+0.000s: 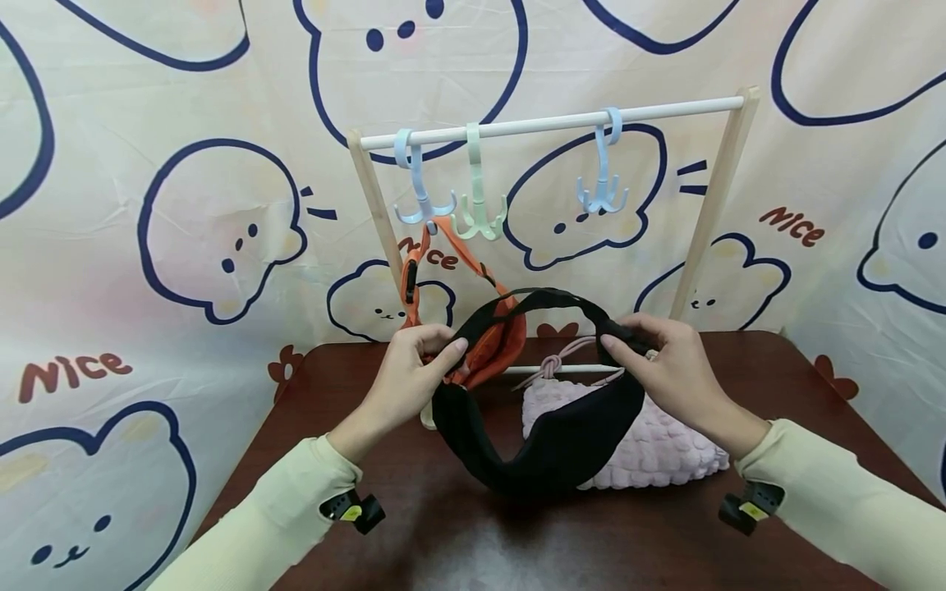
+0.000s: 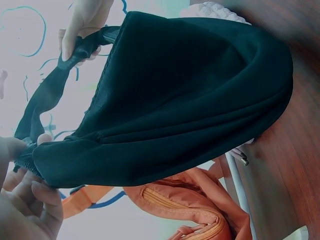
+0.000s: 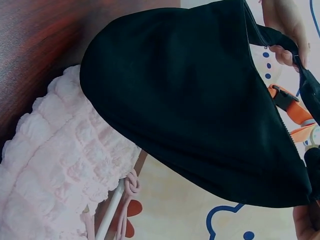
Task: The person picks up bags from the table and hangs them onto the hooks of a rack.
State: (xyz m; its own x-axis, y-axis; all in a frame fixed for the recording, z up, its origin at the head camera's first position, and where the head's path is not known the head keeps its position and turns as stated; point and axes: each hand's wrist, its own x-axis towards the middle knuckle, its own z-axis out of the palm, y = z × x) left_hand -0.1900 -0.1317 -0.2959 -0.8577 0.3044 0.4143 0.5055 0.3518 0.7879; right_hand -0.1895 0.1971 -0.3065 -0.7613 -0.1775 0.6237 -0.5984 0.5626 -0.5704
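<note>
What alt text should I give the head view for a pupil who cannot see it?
A person's left hand and right hand hold a black bag near the ends of its strap. Behind it, an orange bag hangs from a rack with three pastel hook hangers, while a pink puffy bag sits on the brown table.

Head view looks down; nearer wrist views share the black bag (image 2: 185,100).

The left hand (image 2: 31,207) grips one end of the black shoulder bag (image 2: 175,100), the right hand (image 2: 84,22) its strap (image 2: 50,91); below that bag shows an orange zippered bag (image 2: 201,199) (only partly in view), to its right the wood-grain tabletop (image 2: 290,155).
</note>
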